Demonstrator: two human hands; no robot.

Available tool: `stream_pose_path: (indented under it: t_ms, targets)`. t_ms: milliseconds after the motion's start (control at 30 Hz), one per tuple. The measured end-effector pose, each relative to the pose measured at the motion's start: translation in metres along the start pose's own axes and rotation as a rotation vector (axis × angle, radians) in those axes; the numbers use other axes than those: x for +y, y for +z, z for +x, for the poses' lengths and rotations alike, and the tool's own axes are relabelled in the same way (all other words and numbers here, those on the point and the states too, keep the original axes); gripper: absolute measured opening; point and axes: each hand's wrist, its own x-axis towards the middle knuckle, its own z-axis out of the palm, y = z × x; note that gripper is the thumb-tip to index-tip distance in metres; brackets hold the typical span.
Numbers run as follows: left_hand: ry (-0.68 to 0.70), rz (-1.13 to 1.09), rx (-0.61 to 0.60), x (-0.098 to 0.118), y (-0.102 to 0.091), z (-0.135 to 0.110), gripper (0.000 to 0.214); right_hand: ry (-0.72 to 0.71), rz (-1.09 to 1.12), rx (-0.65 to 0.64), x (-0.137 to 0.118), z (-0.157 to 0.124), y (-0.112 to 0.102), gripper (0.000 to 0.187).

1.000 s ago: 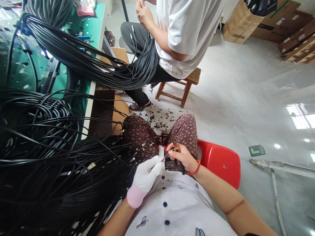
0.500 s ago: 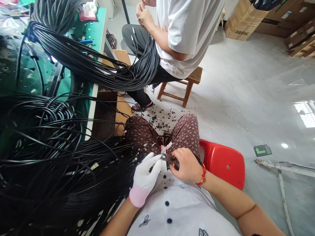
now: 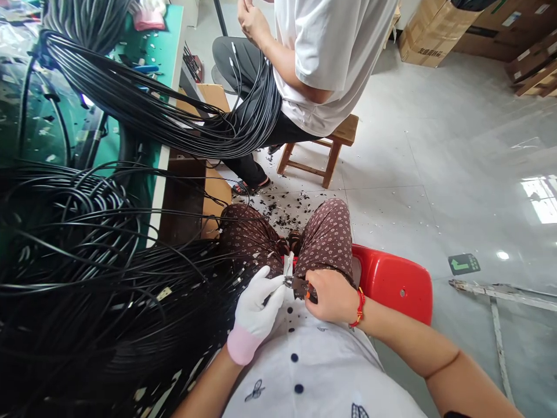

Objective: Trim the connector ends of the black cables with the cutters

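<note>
My left hand (image 3: 257, 302), in a white glove with a pink cuff, is closed in a pinch above my lap. What sits between its fingertips is too small to make out. My bare right hand (image 3: 331, 295), with a red band at the wrist, is wrapped round pliers (image 3: 299, 286) with dark jaws and orange on the handles. The tip of the pliers meets the gloved fingertips. Just beyond them hangs a narrow white strip (image 3: 288, 262). To the left, a large tangle of black cables (image 3: 117, 290) spreads beside my leg.
A green table (image 3: 170, 40) at the left bears bundled black cables (image 3: 156, 116) that run across a co-worker's lap. That person sits on a wooden stool (image 3: 343, 132). Dark and white scraps (image 3: 282, 212) litter the floor. A red plastic stool (image 3: 400, 284) is at my right, with cardboard boxes (image 3: 435, 38) behind.
My right hand has squeezed the plier handles closer together, and less orange shows. The white strip beyond the jaws sits differently. My left hand keeps its pinch; the view has shifted slightly.
</note>
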Motion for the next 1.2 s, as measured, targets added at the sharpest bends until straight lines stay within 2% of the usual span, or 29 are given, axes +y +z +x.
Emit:
stream_pose_path:
  t_ms: [200, 367, 567, 733, 833, 1000, 1200]
  targets:
    - [-0.030, -0.042, -0.012, -0.004, 0.002, -0.002, 0.025, 0.003, 0.028, -0.001, 0.001, -0.002, 0.003, 0.008]
    - [-0.141, -0.092, -0.005, -0.006, 0.006, -0.005, 0.025, 0.012, 0.042, 0.047, 0.002, -0.003, 0.008, 0.007]
    - [-0.213, -0.122, -0.008, -0.005, 0.007, -0.006, 0.024, -0.008, 0.240, 0.120, 0.001, -0.003, 0.014, 0.013]
    - [-0.244, -0.107, 0.036, -0.009, 0.009, -0.007, 0.023, 0.021, 0.325, 0.180, 0.004, -0.003, 0.011, 0.022]
    - [-0.193, -0.073, 0.059, -0.008, 0.009, -0.005, 0.022, -0.011, 0.268, 0.184, 0.005, -0.004, 0.006, 0.016]
    - [0.005, 0.009, 0.071, -0.002, 0.006, 0.002, 0.021, -0.006, 0.077, 0.170, 0.003, -0.005, 0.001, 0.016]
    - [0.085, 0.025, 0.069, -0.002, 0.006, 0.000, 0.016, -0.005, -0.020, 0.041, 0.003, -0.005, -0.004, 0.015]
